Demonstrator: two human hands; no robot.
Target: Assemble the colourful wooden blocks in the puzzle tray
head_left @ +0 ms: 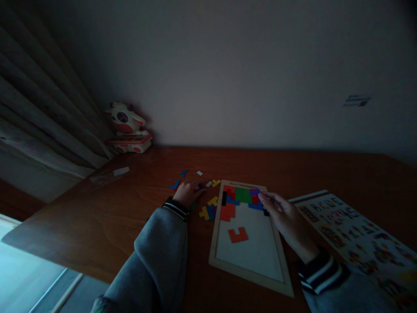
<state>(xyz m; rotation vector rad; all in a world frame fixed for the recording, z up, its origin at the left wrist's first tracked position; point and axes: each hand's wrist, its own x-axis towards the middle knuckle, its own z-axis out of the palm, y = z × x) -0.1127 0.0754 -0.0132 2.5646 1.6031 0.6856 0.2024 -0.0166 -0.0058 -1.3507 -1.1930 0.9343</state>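
My left hand [188, 193] reaches over loose puzzle pieces on the table, thumb apart from partly hidden fingers; a dark piece shows by the thumb. Around it lie a blue piece [184, 173], a yellow piece [213, 201] and several others. My right hand [279, 213] is over the right edge of a wooden puzzle board [252, 274], fingers apart, a tip touching the purple piece [254, 191] in the top right part. Beside that piece sits a green block [243, 194], with red, blue and black pieces around. A U-shaped orange-red piece [238, 234] lies lower on the board.
A printed pattern sheet [345, 226] lies right of the board. At the back left stands a cow-shaped toy [127, 126] near the curtain [42, 95]. A white slip [121, 171] rests on the wooden table [107, 217], whose left edge is in view.
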